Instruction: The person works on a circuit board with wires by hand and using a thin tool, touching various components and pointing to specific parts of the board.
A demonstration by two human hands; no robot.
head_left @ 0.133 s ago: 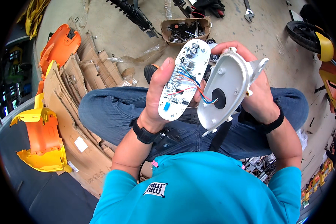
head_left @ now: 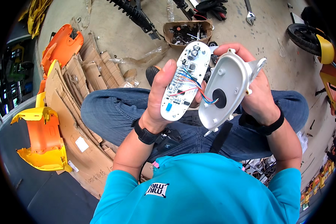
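Note:
My left hand (head_left: pixel 156 93) grips a white oval circuit board (head_left: pixel 179 95) by its left edge, thumb along the side, component face up. In my right hand (head_left: pixel 259 87) is a light grey plastic housing (head_left: pixel 224 69), its hollow inside tilted toward the board. Thin coloured wires (head_left: pixel 198 87) run from the board's middle into a round black grommet (head_left: pixel 219 98) in the housing. Board and housing are held apart, side by side above my lap. The fingers behind both parts are mostly hidden.
Flattened cardboard (head_left: pixel 71 112) lies on the left with orange and yellow plastic covers (head_left: pixel 44 134). Ahead stands a cardboard box (head_left: pixel 186 33) of small hardware. An adjustable wrench (head_left: pixel 250 16) and black gloves (head_left: pixel 212 7) lie farther off. A small wheel (head_left: pixel 303 37) is at the right.
The whole view has shifted slightly. Both hands keep the same hold on the circuit board and the housing, with hardly any movement between them.

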